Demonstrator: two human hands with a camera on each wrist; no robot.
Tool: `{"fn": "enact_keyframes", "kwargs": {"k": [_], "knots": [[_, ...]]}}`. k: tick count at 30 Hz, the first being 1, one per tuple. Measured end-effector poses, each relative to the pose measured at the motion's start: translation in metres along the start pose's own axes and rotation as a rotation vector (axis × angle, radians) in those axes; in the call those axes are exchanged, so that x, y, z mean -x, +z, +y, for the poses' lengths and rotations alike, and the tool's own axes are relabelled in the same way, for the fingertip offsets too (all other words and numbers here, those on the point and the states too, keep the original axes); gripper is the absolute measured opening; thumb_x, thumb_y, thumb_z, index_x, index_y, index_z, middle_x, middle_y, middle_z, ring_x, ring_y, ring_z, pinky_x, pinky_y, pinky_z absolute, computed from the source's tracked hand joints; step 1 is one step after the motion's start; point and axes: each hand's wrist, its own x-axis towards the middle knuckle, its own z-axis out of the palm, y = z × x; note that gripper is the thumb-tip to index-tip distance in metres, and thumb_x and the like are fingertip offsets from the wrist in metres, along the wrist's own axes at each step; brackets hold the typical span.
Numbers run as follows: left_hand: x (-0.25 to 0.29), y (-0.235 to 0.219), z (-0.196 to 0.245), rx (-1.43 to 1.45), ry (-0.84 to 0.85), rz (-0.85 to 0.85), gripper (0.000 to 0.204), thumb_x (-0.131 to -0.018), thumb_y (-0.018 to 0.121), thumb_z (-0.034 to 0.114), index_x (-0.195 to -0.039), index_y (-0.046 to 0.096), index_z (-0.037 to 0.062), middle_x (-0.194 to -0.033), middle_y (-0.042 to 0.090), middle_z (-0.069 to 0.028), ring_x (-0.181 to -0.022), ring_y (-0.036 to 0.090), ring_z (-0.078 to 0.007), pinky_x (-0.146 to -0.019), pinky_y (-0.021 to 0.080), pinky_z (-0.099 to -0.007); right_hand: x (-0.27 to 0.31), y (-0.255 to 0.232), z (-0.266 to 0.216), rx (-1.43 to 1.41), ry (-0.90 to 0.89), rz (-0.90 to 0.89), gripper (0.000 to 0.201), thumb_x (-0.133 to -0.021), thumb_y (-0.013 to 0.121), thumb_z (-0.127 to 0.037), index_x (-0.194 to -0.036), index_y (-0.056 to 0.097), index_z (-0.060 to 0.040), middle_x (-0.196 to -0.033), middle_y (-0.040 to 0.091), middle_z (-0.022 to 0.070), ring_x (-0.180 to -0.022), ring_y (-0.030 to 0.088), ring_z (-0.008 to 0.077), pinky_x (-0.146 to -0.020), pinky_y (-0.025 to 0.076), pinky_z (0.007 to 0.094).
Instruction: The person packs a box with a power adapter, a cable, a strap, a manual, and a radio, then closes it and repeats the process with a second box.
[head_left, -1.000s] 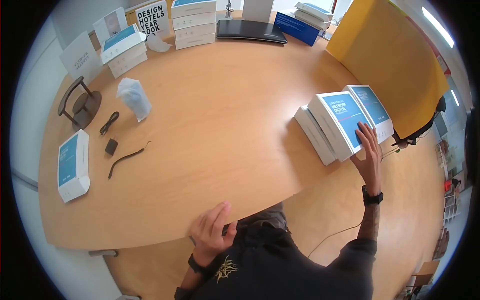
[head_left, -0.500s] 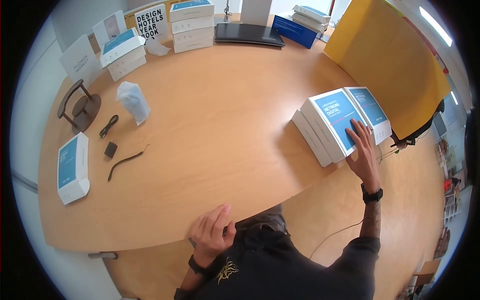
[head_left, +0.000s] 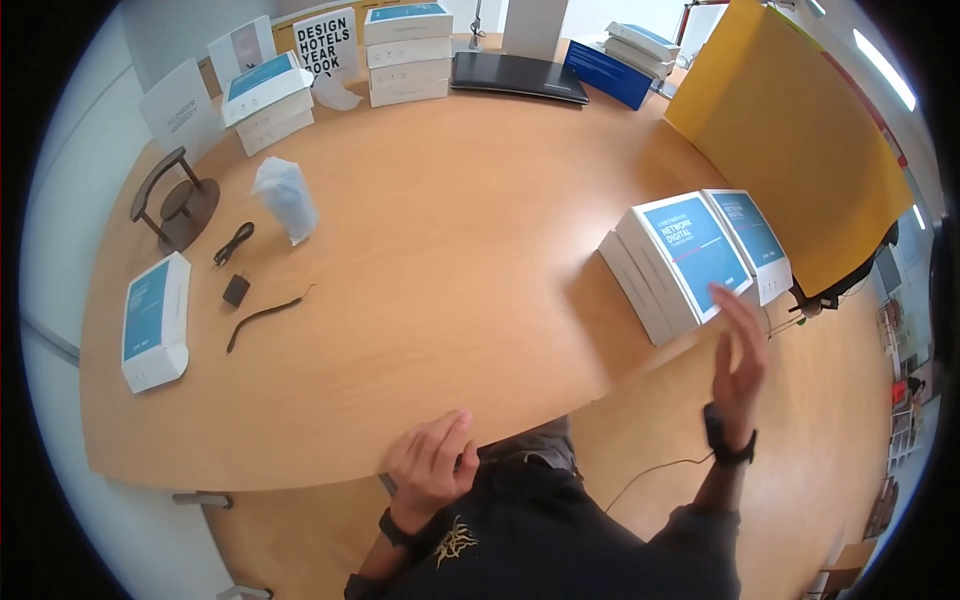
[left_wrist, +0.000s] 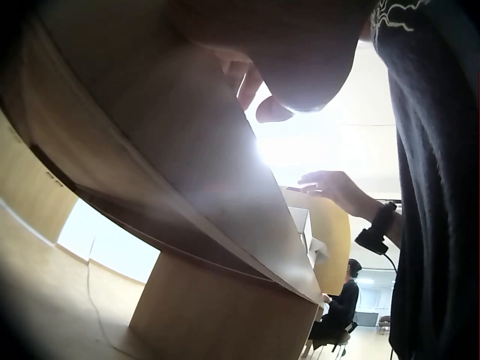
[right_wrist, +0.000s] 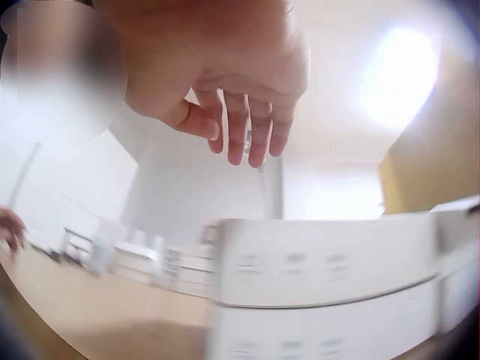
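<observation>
Two stacked white boxes with a blue top label (head_left: 695, 250) stand near the right edge of the table. Beside them on the right is another white-and-blue box (head_left: 750, 235). My right hand (head_left: 740, 360) hovers at the near corner of the stack, fingers loosely extended and nothing held. In the right wrist view, the hand (right_wrist: 225, 82) hangs above the printed side of the boxes (right_wrist: 330, 262), with a gap between. My left hand (head_left: 432, 465) rests on the table's front edge with relaxed fingers.
At the left lie a white-and-blue box (head_left: 155, 320), a power adapter (head_left: 236, 290), a coiled cable (head_left: 234, 244) and a short cord (head_left: 265, 318). A wrapped item (head_left: 287, 200) and a small brown chair model (head_left: 178, 205) stand behind. A yellow panel (head_left: 790, 140) borders the right.
My right hand has come off the top box, drawing back toward my body. The boxes keep their place, and the left hand stays at the table edge. The head view has shifted slightly.
</observation>
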Motion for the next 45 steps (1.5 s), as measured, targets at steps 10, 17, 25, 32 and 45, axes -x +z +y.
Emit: {"fn": "enact_keyframes", "kwargs": {"k": [10, 17, 25, 32, 45], "knots": [[0.005, 0.001, -0.002, 0.005, 0.011, 0.001, 0.042, -0.084, 0.069, 0.006, -0.125, 0.065, -0.0011, -0.112, 0.073, -0.0163, -0.087, 0.07, -0.0332, -0.073, 0.056, -0.0403, -0.017, 0.112, 0.033, -0.888, 0.441, -0.319, 0.073, -0.1, 0.051, 0.0, -0.164, 0.018, -0.0007, -0.17, 0.025, 0.0168, -0.159, 0.023, 0.0284, -0.123, 0.026, 0.0373], [0.004, 0.002, -0.001, -0.054, -0.002, -0.008, 0.036, -0.089, 0.068, 0.012, -0.124, 0.066, 0.0005, -0.111, 0.073, -0.0142, -0.09, 0.073, -0.0295, -0.074, 0.057, -0.0376, -0.028, 0.126, 0.038, -0.982, 0.446, -0.284, 0.085, -0.097, 0.053, -0.002, -0.164, 0.001, 0.0014, -0.171, 0.012, 0.024, -0.161, 0.008, 0.031, -0.127, 0.013, 0.0387], [0.006, -0.001, -0.008, -0.056, -0.003, -0.03, 0.034, -0.089, 0.068, 0.011, -0.122, 0.066, 0.001, -0.111, 0.073, -0.0135, -0.09, 0.073, -0.0273, -0.075, 0.057, -0.0367, -0.022, 0.143, 0.067, -0.806, 0.333, -0.254, 0.082, -0.1, 0.052, -0.002, -0.166, 0.003, -0.0056, -0.172, 0.015, 0.0212, -0.16, 0.013, 0.0283, -0.127, 0.014, 0.0385], [0.001, -0.022, -0.006, 0.25, -0.118, -0.05, 0.042, -0.084, 0.075, 0.007, -0.125, 0.065, 0.0, -0.117, 0.072, -0.0143, -0.1, 0.072, -0.0302, -0.083, 0.058, -0.0388, -0.02, 0.119, 0.049, -0.757, 0.412, -0.256, 0.075, -0.102, 0.053, -0.001, -0.166, 0.015, -0.0075, -0.17, 0.025, 0.016, -0.158, 0.021, 0.026, -0.126, 0.018, 0.0411], [-0.01, -0.202, -0.17, -0.664, -0.605, -0.195, 0.077, -0.09, 0.073, 0.028, -0.154, 0.04, 0.0024, -0.16, 0.041, -0.02, -0.148, 0.036, -0.0402, -0.122, 0.031, -0.0465, -0.014, 0.116, 0.076, -0.791, 0.345, -0.279, 0.07, -0.103, 0.051, -0.011, -0.164, 0.019, -0.0027, -0.168, 0.028, 0.0193, -0.158, 0.022, 0.0311, -0.127, 0.015, 0.0459]]}}
